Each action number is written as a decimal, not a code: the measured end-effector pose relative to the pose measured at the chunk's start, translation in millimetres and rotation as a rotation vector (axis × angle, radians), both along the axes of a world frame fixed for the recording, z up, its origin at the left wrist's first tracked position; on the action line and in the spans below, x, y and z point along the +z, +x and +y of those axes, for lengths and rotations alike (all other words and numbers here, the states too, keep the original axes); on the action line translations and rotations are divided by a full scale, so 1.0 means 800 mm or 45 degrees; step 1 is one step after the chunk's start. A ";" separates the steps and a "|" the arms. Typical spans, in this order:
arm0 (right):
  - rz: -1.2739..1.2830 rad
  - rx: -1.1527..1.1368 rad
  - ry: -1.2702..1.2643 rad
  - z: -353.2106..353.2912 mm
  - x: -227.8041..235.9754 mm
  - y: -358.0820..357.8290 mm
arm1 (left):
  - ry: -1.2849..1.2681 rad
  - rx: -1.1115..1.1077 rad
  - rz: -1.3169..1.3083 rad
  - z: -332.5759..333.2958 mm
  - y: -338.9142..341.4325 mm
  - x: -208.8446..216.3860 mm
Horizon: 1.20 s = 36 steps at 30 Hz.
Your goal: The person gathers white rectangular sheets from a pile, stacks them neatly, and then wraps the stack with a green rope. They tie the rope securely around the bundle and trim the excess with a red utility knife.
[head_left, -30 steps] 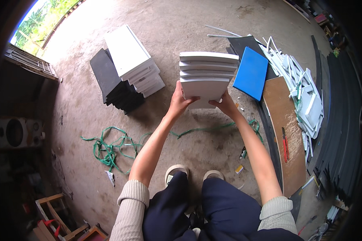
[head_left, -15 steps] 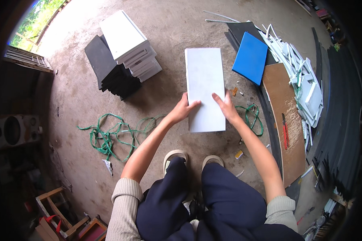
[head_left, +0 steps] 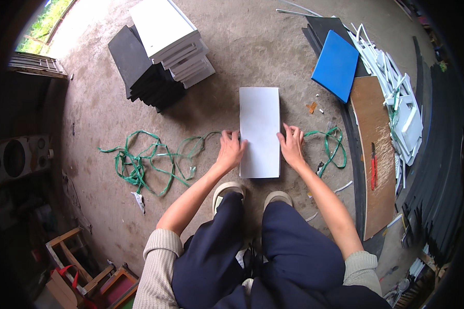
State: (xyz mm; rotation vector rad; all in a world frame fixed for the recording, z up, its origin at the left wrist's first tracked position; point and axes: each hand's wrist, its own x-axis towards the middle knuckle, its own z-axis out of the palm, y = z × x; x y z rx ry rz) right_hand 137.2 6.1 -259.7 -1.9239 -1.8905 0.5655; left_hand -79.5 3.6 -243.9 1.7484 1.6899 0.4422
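Observation:
A white rectangular stack of boards lies on the concrete floor in front of my feet, its long side pointing away from me. Green plastic twine lies tangled to the left, with one strand running to the stack's left side. More of that twine loops out on the right. My left hand is at the stack's left edge, fingers apart, thumb against the side. Beside the right edge, my right hand has its fingers spread and thumb close to the boards. Neither hand grips the stack.
White boards and black boards are piled at the far left. A blue panel lies at the far right near white offcuts. A red cutter knife rests on a brown board. Wooden frames stand lower left.
The white stack has come down nearer to my feet, onto the floor. Both hands have let go of its top and slid to its sides.

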 end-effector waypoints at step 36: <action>-0.420 0.138 -0.278 0.095 0.040 0.006 | -0.026 0.093 0.056 0.104 -0.004 0.007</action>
